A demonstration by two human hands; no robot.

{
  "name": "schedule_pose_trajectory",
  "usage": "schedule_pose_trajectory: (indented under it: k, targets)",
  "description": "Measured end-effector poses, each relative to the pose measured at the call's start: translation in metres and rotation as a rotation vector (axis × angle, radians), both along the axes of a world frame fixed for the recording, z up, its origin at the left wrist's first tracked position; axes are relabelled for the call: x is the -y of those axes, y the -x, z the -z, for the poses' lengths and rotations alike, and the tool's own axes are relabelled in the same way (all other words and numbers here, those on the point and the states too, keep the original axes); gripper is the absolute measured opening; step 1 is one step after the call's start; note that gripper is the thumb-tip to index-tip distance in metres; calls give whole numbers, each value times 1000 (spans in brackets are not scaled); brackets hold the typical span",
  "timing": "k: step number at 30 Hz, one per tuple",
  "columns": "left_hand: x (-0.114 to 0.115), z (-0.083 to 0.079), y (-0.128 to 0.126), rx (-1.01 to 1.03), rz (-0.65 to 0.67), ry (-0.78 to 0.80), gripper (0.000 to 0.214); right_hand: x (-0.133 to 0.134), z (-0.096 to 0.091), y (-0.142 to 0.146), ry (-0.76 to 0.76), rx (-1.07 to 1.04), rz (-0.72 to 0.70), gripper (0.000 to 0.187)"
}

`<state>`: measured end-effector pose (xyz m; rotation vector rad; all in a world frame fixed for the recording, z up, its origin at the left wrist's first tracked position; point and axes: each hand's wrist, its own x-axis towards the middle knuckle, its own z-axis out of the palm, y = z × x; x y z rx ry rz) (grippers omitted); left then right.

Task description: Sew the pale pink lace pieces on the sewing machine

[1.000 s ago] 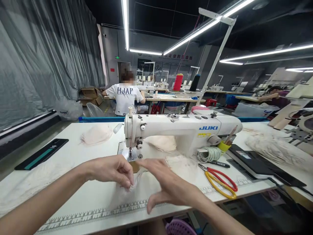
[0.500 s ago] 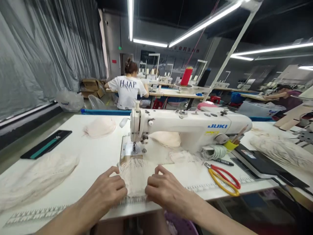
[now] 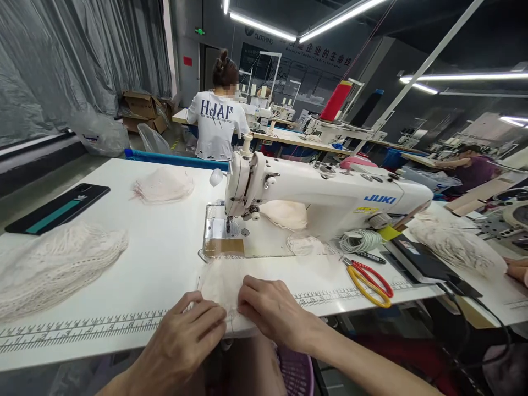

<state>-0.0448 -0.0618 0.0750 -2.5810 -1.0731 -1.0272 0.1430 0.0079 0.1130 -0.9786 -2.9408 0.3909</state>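
Note:
A cream fabric piece (image 3: 223,278) lies on the white table at its front edge, just before the needle plate of the white sewing machine (image 3: 305,184). My left hand (image 3: 192,324) has its fingers bent and closed on the near left edge of the fabric. Across a small gap, my right hand (image 3: 274,308) pinches the near right part, its fingertips curled under and partly hidden. The fabric's near end hangs slightly over the table edge between the hands. The needle and presser foot (image 3: 229,224) stand beyond the fabric, apart from both hands.
Red and yellow-handled scissors (image 3: 369,283) lie right, near a cord coil (image 3: 361,242) and a black notebook (image 3: 421,258). Lace-edged fabric (image 3: 61,264), a phone-like black case (image 3: 58,209) and a pale pile (image 3: 163,186) lie left. A co-worker (image 3: 216,118) sits ahead; another person's hand (image 3: 517,269) shows at right.
Both hands have drawn closer together and nearer the table's front edge, pulling the fabric back from the needle plate. The view has tilted downward.

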Motion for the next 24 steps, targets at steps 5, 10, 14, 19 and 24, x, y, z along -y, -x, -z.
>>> schedule_pose_trajectory:
  k: [5,10,14,19,24]
  targets:
    - [1,7,2,71,-3,13,36,-13,-3,-1,391,-367,-222,9]
    - [-1,14,2,132,-5,-9,37,-32,4,4,442,-250,-362,16]
    - [-4,17,0,129,-24,-12,34,-31,7,6,-28,26,-304,21]
    - [-4,21,1,138,-16,13,33,-35,10,0,-201,3,-203,19]
    - [2,26,8,166,-21,-14,36,-43,-8,-35,-228,-47,-34,28]
